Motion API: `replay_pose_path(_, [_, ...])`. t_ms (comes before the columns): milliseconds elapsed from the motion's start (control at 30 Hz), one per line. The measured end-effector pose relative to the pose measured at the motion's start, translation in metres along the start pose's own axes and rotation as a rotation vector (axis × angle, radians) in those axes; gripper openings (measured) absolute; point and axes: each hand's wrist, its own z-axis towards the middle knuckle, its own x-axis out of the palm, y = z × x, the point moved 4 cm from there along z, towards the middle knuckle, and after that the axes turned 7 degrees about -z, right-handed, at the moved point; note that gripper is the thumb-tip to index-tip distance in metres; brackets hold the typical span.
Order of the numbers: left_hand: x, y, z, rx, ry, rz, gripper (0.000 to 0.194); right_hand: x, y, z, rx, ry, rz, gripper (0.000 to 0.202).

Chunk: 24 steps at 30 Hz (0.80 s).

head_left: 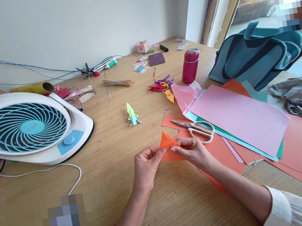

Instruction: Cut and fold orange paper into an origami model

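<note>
An orange sheet of paper (170, 155), partly folded with a pointed flap standing up, is held above the table between both hands. My left hand (147, 163) pinches its left side, thumb on top. On the right side, my right hand (193, 150) grips the same paper between thumb and fingers. White-handled scissors (202, 131) lie just beyond my right hand, on orange paper (228, 154). Farther off stands a small folded green and blue paper figure (131, 114). The fingertips beneath the paper are hidden.
A white fan (82, 129) stands at left, its cable running across the table. Pink sheets (243, 117) top a paper stack at right. Behind are a red bottle (190, 66), a teal bag (240, 62), folded colourful paper pieces (169, 95) and a bundle of sticks (119, 82).
</note>
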Motion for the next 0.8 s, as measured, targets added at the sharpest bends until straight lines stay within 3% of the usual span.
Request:
replay_pose_path(467, [-0.0023,-0.0050,0.0039,-0.085,0.148,0.030,0.033,0.0015,0.0040,-0.0001,-0.029,0.057,-0.031,0.040])
replay_pose_path(700, [-0.0060,-0.0006,0.0004,0.027,0.066,0.108,0.027,0.0017,0.0047,-0.0009,-0.015,0.030,-0.031,0.036])
replay_pose_path(800, [-0.0048,-0.0016,-0.0013,0.093,0.082,0.166,0.024,0.0008,0.0043,-0.0006,-0.018,0.007,-0.017,0.035])
